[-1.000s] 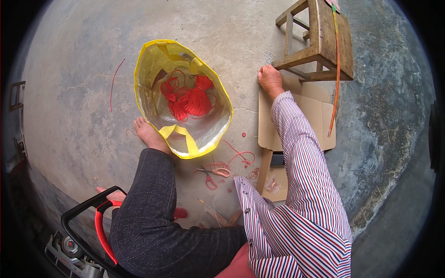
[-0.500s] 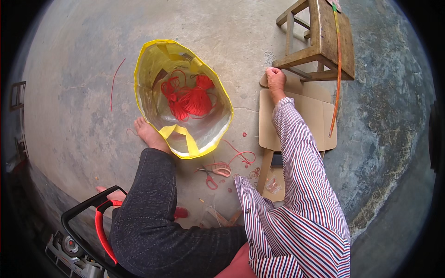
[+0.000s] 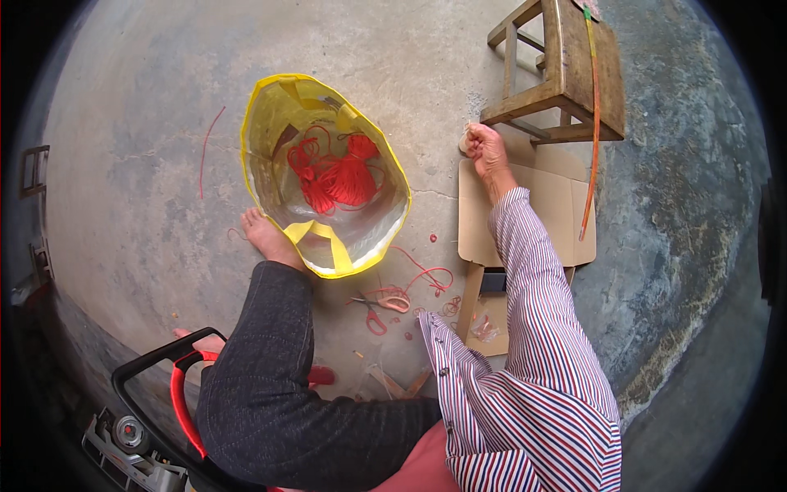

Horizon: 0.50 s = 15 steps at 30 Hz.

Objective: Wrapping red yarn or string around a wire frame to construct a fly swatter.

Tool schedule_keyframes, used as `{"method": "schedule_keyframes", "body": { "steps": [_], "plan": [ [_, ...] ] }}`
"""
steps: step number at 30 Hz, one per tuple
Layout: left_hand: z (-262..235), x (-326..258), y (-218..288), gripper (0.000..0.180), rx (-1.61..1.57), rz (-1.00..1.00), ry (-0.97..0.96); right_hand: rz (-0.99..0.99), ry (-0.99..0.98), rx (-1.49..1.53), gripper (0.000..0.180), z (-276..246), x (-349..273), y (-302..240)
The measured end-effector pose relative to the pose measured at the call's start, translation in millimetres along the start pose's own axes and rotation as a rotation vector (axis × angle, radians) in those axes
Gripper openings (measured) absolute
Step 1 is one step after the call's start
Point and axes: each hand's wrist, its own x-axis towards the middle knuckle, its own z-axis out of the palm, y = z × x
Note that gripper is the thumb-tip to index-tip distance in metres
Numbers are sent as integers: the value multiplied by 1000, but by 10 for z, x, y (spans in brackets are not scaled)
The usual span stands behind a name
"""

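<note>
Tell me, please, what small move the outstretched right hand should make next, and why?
Probably draw back toward the body with what it grips. The right hand is closed around a small pale object at the far edge of the flattened brown cardboard box, beside the wooden stool, with the striped-sleeved arm fully extended. What the object is cannot be told.

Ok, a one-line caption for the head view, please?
Right hand reaches across flattened brown cardboard toward a wooden stool; open yellow bag holding red cord sits beside a bare foot.
</note>
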Motion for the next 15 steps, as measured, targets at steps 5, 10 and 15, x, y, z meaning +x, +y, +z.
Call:
{"method": "schedule_keyframes", "body": {
  "steps": [5,10,15],
  "plan": [
    [85,-149,81,39,40,16,17,58,-66,-63,3,101,-233,73],
    [49,-94,140,39,-311,-63,91,60,-71,-51,3,208,-278,181],
    [255,-246,314,39,-80,57,26,16,91,-210,6,-124,-370,153]
  ]
}}
